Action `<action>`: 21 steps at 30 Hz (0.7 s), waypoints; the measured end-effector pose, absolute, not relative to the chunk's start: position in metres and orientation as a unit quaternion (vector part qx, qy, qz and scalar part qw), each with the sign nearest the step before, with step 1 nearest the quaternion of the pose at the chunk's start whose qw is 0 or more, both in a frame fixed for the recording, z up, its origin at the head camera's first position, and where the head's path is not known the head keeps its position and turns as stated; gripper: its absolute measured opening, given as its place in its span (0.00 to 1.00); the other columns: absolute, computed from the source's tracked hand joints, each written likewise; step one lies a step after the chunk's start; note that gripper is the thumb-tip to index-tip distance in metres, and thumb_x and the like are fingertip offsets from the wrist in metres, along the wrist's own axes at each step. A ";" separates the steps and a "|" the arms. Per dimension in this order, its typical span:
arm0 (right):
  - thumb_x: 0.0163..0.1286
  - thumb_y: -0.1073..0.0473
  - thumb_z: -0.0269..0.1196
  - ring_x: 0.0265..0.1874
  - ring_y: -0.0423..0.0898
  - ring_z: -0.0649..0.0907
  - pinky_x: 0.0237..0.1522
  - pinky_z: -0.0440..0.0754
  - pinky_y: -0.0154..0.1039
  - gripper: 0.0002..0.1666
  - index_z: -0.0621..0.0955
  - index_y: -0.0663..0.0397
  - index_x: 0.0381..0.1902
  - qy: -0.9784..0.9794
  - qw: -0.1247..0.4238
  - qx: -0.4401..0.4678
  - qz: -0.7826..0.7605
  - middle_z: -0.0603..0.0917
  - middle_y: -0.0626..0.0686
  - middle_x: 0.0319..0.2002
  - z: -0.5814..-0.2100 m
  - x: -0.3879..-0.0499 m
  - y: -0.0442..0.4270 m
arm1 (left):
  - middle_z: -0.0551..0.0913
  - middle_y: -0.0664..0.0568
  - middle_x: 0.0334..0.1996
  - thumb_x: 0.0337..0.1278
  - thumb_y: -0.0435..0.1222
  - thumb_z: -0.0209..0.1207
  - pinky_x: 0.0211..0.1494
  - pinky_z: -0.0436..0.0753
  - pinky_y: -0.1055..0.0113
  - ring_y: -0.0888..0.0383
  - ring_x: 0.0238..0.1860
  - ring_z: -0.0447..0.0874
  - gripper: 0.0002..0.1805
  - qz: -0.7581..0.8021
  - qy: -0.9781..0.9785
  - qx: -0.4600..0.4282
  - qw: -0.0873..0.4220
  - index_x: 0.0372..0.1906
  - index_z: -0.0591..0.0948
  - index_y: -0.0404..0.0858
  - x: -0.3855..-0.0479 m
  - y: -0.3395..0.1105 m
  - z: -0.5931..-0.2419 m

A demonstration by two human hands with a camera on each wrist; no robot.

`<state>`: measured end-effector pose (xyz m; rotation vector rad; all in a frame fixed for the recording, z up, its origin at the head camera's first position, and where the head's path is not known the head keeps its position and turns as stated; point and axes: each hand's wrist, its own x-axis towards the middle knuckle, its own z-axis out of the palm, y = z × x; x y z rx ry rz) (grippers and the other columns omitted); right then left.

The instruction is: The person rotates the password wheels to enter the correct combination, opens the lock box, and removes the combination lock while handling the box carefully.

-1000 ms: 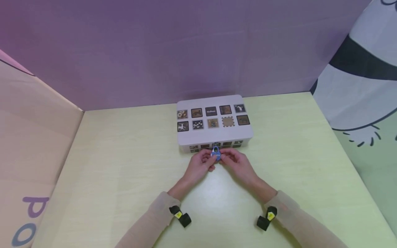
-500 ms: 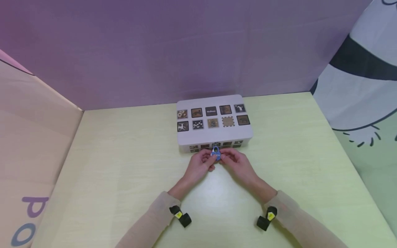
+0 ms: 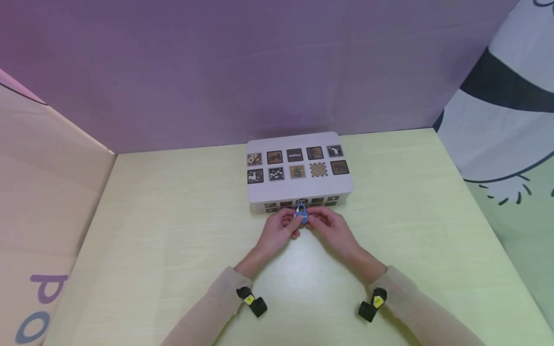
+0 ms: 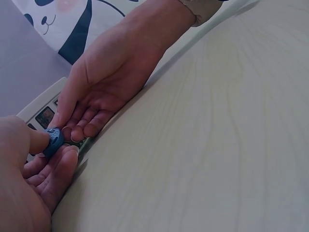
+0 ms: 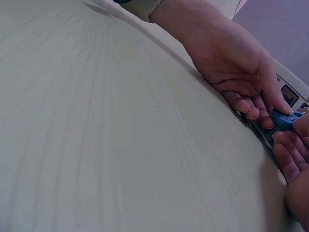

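A small blue padlock (image 3: 301,217) is held between both hands at the front face of a white box (image 3: 298,185) printed with little square pictures. From the left side, my left hand (image 3: 277,231) pinches the padlock body between thumb and fingers. My right hand (image 3: 335,231) pinches it from the right. The padlock's shackle points up toward the box; whether it is latched I cannot tell. In the left wrist view, thumb and fingertips cover part of the blue padlock (image 4: 54,140). The right wrist view shows the padlock (image 5: 284,119) close against the box.
The box stands near the back edge of a pale wooden table (image 3: 182,226). A purple cloth wall (image 3: 225,72) rises behind it, with printed cloth panels at left and right. Black straps with small blocks (image 3: 252,302) circle both sleeves.
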<state>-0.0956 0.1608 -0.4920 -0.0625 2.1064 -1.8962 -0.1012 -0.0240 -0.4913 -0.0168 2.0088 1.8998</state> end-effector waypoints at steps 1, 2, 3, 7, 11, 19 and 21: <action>0.78 0.65 0.58 0.50 0.47 0.85 0.56 0.86 0.33 0.18 0.77 0.68 0.62 0.734 0.153 -0.022 -0.662 0.82 0.66 0.56 -0.492 -0.096 0.161 | 0.84 0.43 0.38 0.73 0.32 0.59 0.37 0.89 0.70 0.60 0.30 0.82 0.14 0.675 0.713 -0.006 0.188 0.54 0.78 0.26 -0.101 -0.024 -0.491; 0.78 0.65 0.58 0.50 0.48 0.85 0.56 0.86 0.33 0.18 0.77 0.68 0.62 0.733 0.153 -0.022 -0.662 0.82 0.66 0.56 -0.492 -0.095 0.161 | 0.84 0.43 0.39 0.73 0.32 0.59 0.38 0.89 0.70 0.60 0.31 0.82 0.14 0.675 0.713 -0.005 0.189 0.55 0.78 0.26 -0.101 -0.024 -0.491; 0.78 0.65 0.58 0.50 0.48 0.85 0.56 0.86 0.33 0.18 0.77 0.68 0.62 0.733 0.154 -0.022 -0.663 0.82 0.66 0.56 -0.492 -0.095 0.161 | 0.84 0.42 0.39 0.73 0.32 0.59 0.38 0.89 0.70 0.60 0.31 0.82 0.14 0.675 0.713 -0.003 0.189 0.55 0.77 0.26 -0.101 -0.025 -0.491; 0.78 0.65 0.58 0.51 0.49 0.85 0.57 0.86 0.33 0.18 0.77 0.68 0.61 0.731 0.154 -0.023 -0.664 0.82 0.65 0.56 -0.492 -0.095 0.161 | 0.85 0.39 0.41 0.73 0.30 0.58 0.38 0.89 0.71 0.60 0.31 0.82 0.13 0.675 0.713 0.004 0.191 0.56 0.77 0.26 -0.101 -0.026 -0.491; 0.78 0.65 0.58 0.51 0.49 0.85 0.56 0.86 0.33 0.18 0.77 0.69 0.61 0.730 0.152 -0.024 -0.665 0.82 0.66 0.56 -0.492 -0.095 0.161 | 0.85 0.38 0.42 0.74 0.28 0.56 0.38 0.89 0.72 0.61 0.31 0.82 0.13 0.672 0.714 0.012 0.194 0.57 0.77 0.26 -0.102 -0.027 -0.492; 0.77 0.65 0.59 0.50 0.49 0.85 0.56 0.86 0.33 0.18 0.77 0.69 0.61 0.728 0.150 -0.025 -0.668 0.83 0.66 0.56 -0.493 -0.095 0.161 | 0.85 0.39 0.43 0.75 0.28 0.54 0.38 0.89 0.71 0.61 0.32 0.82 0.14 0.664 0.721 0.021 0.198 0.59 0.76 0.26 -0.102 -0.028 -0.492; 0.77 0.65 0.59 0.50 0.50 0.85 0.56 0.86 0.33 0.18 0.77 0.69 0.61 0.727 0.151 -0.026 -0.669 0.83 0.66 0.56 -0.493 -0.095 0.161 | 0.85 0.39 0.43 0.75 0.28 0.54 0.38 0.89 0.71 0.60 0.32 0.82 0.14 0.661 0.723 0.022 0.197 0.59 0.76 0.26 -0.102 -0.028 -0.492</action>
